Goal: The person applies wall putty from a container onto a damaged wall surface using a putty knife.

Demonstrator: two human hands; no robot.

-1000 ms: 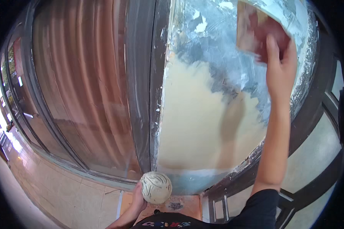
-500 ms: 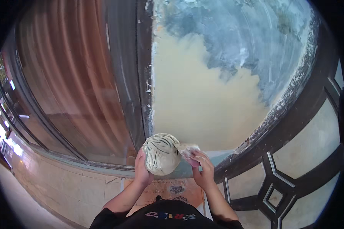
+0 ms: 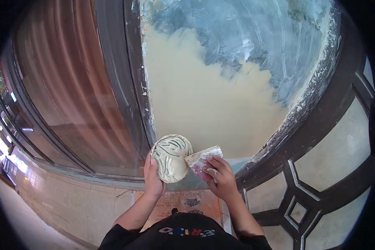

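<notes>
My left hand (image 3: 154,180) is wrapped round the left side of a round container of cream putty (image 3: 173,160), its surface streaked with curved dark greenish grooves. In my right hand (image 3: 225,181) is a flat putty scraper (image 3: 205,160), pinkish and smeared with white, its broad pale edge tilted up. The scraper's left corner meets or nearly meets the container's right rim. White putty also marks my right fingers. Beyond both hands rises a wall panel (image 3: 196,100), coated smooth cream in its lower part and mottled blue-grey above.
A dark frame post (image 3: 123,71) borders the panel on the left, beside glass with a reddish-brown curtain (image 3: 66,83) behind it. Dark lattice woodwork (image 3: 312,183) with pale panes stands at the right. Flattened cardboard (image 3: 179,204) lies on the tiled floor (image 3: 79,204).
The scraper has turned so more of its broad face shows, still by the container's rim. The container sits slightly higher in view, and the wall has shifted left as my head moved.
</notes>
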